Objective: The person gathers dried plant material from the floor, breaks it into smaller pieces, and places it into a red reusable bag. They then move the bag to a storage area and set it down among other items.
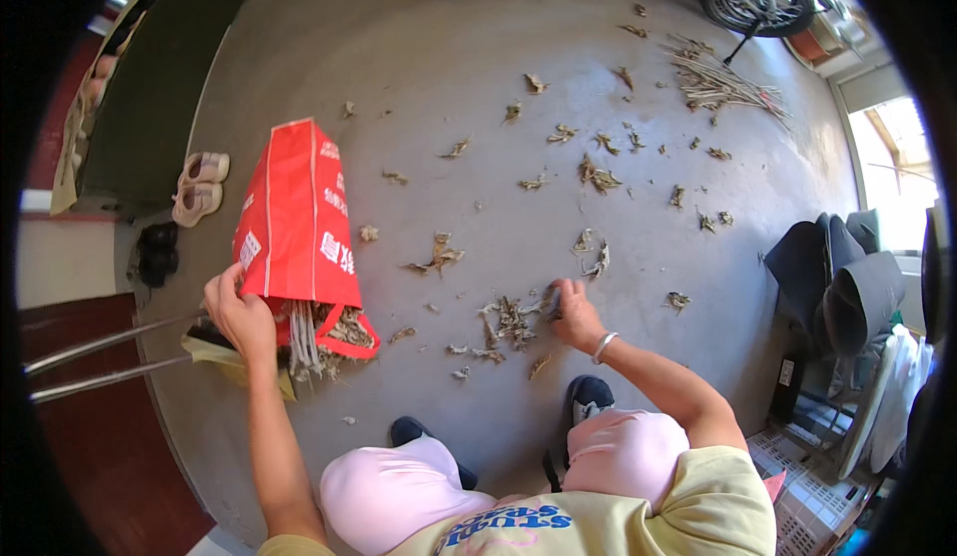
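Note:
My left hand [243, 313] grips the rim of a red shopping bag [291, 212], which lies on its side with its mouth towards me. Pale dry stalks [303, 339] and crumpled dried leaves [348, 328] stick out of the mouth, beside a red strap handle [368, 345]. Low over the floor, my right hand [577, 318] has its fingers bent at the edge of a small heap of dried leaves [512, 320]. Something dark shows at its fingertips; whether it is held is unclear. More dried leaves [598, 176] lie scattered ahead.
A bundle of thin dry sticks [725, 81] lies near a parked two-wheeler's wheel [759, 2]. Pale shoes [200, 189] stand by a dark cabinet [157, 100]. Two metal poles [112, 346] reach in at left. A white plastic crate [811, 481] sits at right.

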The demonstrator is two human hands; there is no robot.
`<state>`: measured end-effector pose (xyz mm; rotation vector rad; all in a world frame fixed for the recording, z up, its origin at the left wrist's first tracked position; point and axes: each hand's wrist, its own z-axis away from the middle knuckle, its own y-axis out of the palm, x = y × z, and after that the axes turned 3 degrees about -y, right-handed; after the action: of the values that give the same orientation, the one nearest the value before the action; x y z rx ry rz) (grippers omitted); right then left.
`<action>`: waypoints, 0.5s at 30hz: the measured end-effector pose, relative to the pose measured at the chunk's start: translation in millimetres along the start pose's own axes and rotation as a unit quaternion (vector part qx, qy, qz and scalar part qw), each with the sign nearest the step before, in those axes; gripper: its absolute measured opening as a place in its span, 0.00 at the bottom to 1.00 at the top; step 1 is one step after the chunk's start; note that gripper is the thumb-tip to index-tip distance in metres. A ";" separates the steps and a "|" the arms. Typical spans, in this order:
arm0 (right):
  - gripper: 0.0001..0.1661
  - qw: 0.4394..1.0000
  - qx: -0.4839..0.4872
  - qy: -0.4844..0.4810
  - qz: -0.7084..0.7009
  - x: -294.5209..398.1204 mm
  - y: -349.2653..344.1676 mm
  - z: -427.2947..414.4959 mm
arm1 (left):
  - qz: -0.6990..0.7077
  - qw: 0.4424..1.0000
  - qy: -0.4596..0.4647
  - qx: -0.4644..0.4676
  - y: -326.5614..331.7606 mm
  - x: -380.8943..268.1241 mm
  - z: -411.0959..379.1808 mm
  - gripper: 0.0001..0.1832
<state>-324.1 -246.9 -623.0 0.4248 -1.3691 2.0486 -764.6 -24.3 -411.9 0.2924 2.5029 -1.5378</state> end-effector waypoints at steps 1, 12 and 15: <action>0.46 0.997 -0.041 -0.060 -0.036 -3.2 8.0 -2.8 | -0.041 0.995 0.068 -0.055 -1.9 -26.1 6.7 0.24; 0.31 0.918 -0.381 0.100 0.041 -171.5 -159.6 -98.8 | -0.002 0.816 0.122 0.564 84.5 -70.5 167.1 0.57; 0.34 0.872 -0.399 0.282 0.032 -248.4 -214.3 -73.6 | -0.113 0.793 0.074 0.594 90.7 -64.2 176.6 0.65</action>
<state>8.6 -204.1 -645.3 -0.5442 -1.6713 1.2953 -668.6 -146.5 -551.3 0.2602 1.2770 -3.0868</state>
